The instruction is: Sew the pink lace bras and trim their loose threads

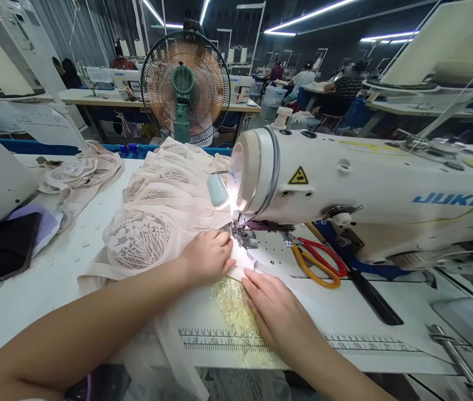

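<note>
Beside the needle of the sewing machine (374,184), my left hand (207,256) is closed with bent fingers on a pale pink lace bra (240,266). The bra's edge runs under the lit presser foot (242,236). My right hand (276,309) pinches the near corner of the same cloth between thumb and fingers, just in front of the needle plate. Joined to it or heaped beside it on the left are several more pale bras (140,239) with lace cups. Clear yellowish film or tape (232,303) lies below my hands.
Scissors with red and orange handles (318,267) and a black-handled tool (374,298) lie right of the needle. A printed ruler (215,338) runs along the front edge. A phone (5,250) rests at left. Behind stand a fan (184,83) and people at other machines.
</note>
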A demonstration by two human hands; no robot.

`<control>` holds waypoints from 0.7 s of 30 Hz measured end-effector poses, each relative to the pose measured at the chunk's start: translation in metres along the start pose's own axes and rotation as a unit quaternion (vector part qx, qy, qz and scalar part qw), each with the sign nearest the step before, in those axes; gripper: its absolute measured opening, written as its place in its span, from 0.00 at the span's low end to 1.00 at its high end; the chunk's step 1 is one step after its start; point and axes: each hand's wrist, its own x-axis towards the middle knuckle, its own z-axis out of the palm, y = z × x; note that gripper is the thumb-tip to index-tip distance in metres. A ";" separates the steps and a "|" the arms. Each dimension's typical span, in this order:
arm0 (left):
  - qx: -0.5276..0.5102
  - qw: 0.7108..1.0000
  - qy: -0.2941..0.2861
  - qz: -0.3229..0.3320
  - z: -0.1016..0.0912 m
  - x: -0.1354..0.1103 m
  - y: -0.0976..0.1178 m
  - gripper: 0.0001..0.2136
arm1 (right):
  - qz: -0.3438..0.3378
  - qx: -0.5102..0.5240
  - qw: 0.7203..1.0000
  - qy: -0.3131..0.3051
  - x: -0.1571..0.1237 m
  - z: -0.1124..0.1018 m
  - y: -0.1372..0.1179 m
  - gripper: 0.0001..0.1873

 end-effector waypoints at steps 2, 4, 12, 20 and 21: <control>0.004 1.000 -0.005 0.006 -0.001 0.000 -0.001 0.19 | 0.001 0.000 1.000 0.004 0.001 0.000 -0.001 0.16; 0.011 1.000 -0.005 0.014 -0.001 0.001 -0.004 0.18 | 0.007 0.001 1.000 0.003 0.001 0.002 -0.001 0.17; 0.053 0.996 0.036 0.067 0.000 0.008 -0.014 0.11 | 0.028 -0.015 0.999 -0.014 0.016 0.009 -0.009 0.18; 0.032 0.992 0.082 0.092 -0.001 -0.027 0.013 0.13 | 0.012 -0.001 1.000 -0.007 0.024 0.011 -0.021 0.21; 0.029 0.991 0.080 0.101 -0.002 -0.029 0.013 0.13 | 0.008 -0.006 1.000 -0.001 0.022 0.011 -0.021 0.20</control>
